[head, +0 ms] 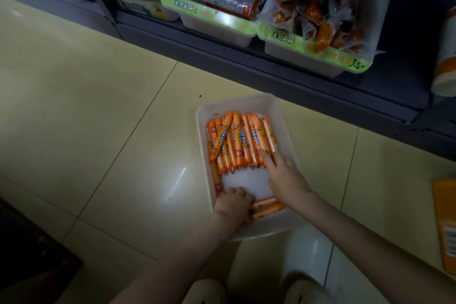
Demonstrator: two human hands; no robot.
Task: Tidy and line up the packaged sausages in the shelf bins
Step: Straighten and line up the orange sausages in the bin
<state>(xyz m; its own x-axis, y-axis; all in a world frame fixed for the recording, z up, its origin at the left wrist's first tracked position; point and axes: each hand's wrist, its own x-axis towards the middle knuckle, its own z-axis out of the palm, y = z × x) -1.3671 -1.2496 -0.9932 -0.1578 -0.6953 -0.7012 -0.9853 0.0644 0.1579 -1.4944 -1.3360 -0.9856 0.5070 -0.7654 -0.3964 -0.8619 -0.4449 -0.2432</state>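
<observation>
Single head-worn wide-angle view, facing steeply down at tiled floor [98,131], close above white bin [237,102], shelf [271,66] across top

The bin [283,128] is translucent, matt white plastic; the sausages [237,140] wear glossy orange film. The floor [111,118] is smooth, shiny cream tile.

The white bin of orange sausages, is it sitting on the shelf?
No, the white bin holding the orange sausages rests on the tiled floor in front of the shelf.
</observation>
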